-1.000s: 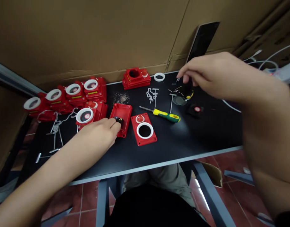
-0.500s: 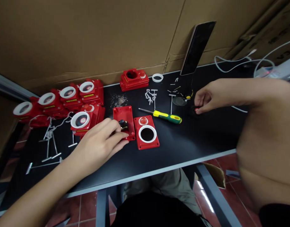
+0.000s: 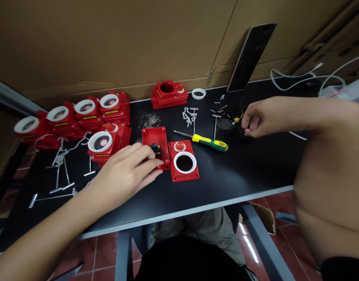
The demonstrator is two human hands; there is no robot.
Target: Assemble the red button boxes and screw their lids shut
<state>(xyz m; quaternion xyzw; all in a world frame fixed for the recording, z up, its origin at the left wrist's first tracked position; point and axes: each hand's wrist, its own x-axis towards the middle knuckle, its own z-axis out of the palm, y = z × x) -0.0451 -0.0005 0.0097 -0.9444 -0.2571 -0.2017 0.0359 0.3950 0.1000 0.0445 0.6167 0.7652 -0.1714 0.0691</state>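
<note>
My left hand (image 3: 131, 166) is closed on the near end of an open red box (image 3: 153, 134), its thumb along the near edge. Inside that box a small black part (image 3: 156, 148) with brass-coloured bits shows past my fingers. Right beside it lies a red cover (image 3: 179, 175) with a white ring (image 3: 185, 162) and a clear round lens. Over at the right, my right hand (image 3: 254, 120) pinches a small black and red part (image 3: 245, 130), mostly covered by the fingers. A green and yellow screwdriver (image 3: 210, 143) lies between the hands.
Several finished-looking red boxes (image 3: 115, 113) stand at the left, near metal T-bars (image 3: 63, 187) on white cords. Another red box (image 3: 169, 99) and a loose white ring (image 3: 199, 93) sit at the back. Small screws (image 3: 222, 111), clear discs (image 3: 225, 123) and a leaning phone (image 3: 251, 56) are farther right.
The view has shifted slightly, so most things sit a little higher and to the right. Both hands keep their holds, with hardly any movement against the table.
</note>
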